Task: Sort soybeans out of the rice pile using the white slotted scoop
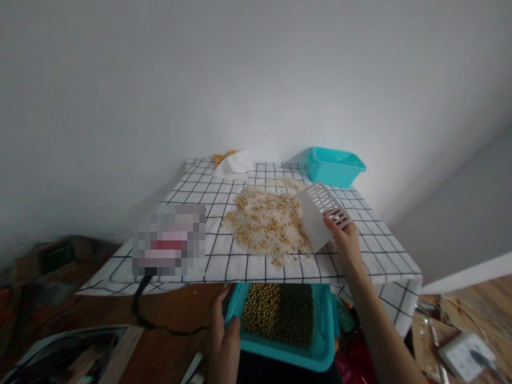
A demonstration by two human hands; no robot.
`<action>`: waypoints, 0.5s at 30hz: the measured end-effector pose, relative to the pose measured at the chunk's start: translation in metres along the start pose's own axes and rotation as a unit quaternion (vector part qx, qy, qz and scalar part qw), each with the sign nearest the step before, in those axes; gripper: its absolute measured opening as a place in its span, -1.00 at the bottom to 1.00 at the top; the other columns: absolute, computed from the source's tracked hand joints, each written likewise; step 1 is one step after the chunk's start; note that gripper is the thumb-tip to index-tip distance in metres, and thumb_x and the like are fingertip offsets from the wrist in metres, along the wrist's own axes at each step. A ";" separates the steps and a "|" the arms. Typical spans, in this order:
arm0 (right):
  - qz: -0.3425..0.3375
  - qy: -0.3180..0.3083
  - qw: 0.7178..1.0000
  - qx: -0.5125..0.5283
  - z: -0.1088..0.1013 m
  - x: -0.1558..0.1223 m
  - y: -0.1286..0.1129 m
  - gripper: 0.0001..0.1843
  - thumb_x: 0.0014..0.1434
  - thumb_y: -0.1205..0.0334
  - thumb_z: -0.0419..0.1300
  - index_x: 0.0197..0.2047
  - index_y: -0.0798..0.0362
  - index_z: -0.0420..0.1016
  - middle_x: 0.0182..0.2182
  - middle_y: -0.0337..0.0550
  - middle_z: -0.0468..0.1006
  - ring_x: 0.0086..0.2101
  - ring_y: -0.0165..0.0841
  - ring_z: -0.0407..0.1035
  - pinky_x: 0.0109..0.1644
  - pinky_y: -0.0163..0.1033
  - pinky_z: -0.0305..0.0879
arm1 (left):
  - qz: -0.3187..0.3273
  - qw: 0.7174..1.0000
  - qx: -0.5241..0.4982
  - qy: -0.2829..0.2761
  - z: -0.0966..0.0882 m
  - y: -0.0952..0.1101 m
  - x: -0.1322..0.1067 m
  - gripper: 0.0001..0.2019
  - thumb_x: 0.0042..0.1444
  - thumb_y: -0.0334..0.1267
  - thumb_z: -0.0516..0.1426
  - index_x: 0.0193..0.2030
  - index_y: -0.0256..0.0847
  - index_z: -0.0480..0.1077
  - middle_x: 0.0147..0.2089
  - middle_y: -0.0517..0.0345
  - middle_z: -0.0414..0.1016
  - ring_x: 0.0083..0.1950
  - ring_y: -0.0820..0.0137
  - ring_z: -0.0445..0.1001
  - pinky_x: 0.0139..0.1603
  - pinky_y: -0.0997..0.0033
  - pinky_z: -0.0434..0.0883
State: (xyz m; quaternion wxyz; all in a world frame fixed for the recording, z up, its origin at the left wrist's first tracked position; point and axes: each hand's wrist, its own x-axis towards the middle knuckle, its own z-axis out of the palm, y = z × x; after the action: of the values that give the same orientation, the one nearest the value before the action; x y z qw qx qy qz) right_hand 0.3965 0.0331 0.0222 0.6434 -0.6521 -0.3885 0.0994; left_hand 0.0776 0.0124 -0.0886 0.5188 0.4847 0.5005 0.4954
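Much looks left: a broad mixed spread [266, 221] lies loose

Nearest, at the bottom centre of the frame, I see the left hand [224, 336] closed around the left rim of a turquoise tub [288, 360], which is just below the table edge. In it, yellow beans [261, 309] fill the left part and dark green beans [296, 314] the right; whether anything divides them I can't tell. Off in the lower right corner lies a white power strip [460, 349].

At left of centre, a blurred-out object [170, 240] sits on the checked cloth [384, 250], a black strap [138, 304] trailing down from it. Right of centre, well apart from the left hand, the right hand [346, 234] is clamped on the lower right edge of a white slotted plate [314, 213]. The plate is tilted, its left side against the spread's right margin.

The spread covers the middle of the cloth. I'd call this an early stage: the tub carries a good load, but out here yellow beans and pale grains lie mingled, none clearly set apart.

Farthest back, at upper centre, rests a crumpled white sheet [236, 165] beside something orange [224, 156]; to its right stands a second tub [335, 173], its bottom hidden from me
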 end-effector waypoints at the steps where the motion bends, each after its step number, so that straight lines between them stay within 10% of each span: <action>1: -0.005 -0.005 1.000 0.001 0.000 0.000 -0.002 -0.72 0.10 0.01 0.29 -0.26 0.06 0.59 -0.38 -0.15 0.64 -0.35 -0.22 0.49 -0.28 -0.20 0.36 | -0.002 1.000 0.000 -0.001 0.000 0.000 0.000 -0.59 0.21 -0.20 0.11 0.20 0.00 0.39 0.32 0.00 0.48 0.39 0.04 0.36 0.43 -0.11 0.20; 15: -0.057 -0.049 0.997 -0.013 -0.009 -0.013 -0.046 -0.75 0.12 0.01 0.33 -0.25 0.02 0.63 -0.37 -0.16 0.64 -0.35 -0.24 0.49 -0.22 -0.18 0.35 | 0.025 1.000 -0.010 0.002 0.000 -0.001 0.001 -0.60 0.19 -0.24 0.11 0.18 0.02 0.44 0.28 0.02 0.51 0.36 0.01 0.39 0.42 -0.15 0.22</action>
State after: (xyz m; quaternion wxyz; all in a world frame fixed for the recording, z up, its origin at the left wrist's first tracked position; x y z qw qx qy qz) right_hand 0.3759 0.0118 0.0603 0.6196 -0.6317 -0.4574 0.0891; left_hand 0.0776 0.0134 -0.0898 0.5102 0.4912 0.4838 0.5142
